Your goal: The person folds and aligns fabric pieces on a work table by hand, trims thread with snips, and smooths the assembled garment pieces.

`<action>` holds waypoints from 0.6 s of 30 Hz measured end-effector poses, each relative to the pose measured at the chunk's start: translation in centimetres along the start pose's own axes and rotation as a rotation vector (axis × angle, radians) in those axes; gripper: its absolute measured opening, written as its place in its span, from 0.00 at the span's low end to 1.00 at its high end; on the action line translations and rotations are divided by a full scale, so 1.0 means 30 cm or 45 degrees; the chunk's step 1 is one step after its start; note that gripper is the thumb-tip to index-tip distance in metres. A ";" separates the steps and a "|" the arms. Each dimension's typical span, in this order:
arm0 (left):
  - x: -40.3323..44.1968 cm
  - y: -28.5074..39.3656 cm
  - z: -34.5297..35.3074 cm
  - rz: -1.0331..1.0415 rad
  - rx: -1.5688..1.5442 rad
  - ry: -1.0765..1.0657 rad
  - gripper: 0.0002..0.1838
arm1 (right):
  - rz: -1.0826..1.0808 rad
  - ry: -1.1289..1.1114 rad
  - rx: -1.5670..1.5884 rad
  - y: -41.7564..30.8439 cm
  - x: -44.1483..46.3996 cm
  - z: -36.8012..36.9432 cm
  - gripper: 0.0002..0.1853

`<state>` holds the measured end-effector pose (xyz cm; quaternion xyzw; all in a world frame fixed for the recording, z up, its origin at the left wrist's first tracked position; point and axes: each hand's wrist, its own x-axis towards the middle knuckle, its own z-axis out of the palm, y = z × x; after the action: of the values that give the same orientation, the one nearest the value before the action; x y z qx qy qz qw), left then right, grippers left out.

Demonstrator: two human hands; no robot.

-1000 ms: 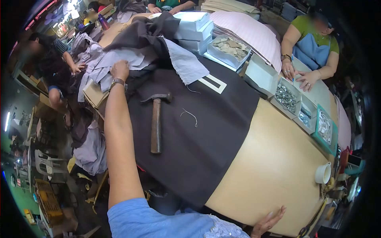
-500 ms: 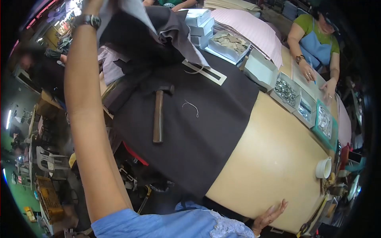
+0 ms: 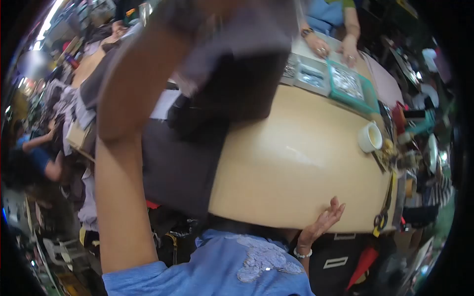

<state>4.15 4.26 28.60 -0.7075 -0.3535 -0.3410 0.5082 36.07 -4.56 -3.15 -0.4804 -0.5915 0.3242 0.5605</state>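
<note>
Lifted dark cloth has swung from upper left to upper centre. Open room on tabletop between it and white cup, right. Right hand released, near lower edge. Left hand blurred up top; can't tell grip.

Textile workshop: dark fabric left of the right fingers, scissors right, teal parts tray beyond.

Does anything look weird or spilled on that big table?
Nothing visibly spilled. The dark cloth looks odd because it's blurry, raised and hiding part of the table. The scissors look slightly odd lying so close to its edge.
</note>
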 end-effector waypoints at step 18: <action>-0.329 0.827 -0.212 -0.789 -1.829 -0.850 0.24 | 0.100 -0.422 0.095 -0.059 0.447 -0.024 0.38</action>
<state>19.27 -9.14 10.03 -0.7931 -0.3602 -0.3797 -0.3114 37.61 7.25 3.33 -0.4220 -0.6442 0.4424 0.4596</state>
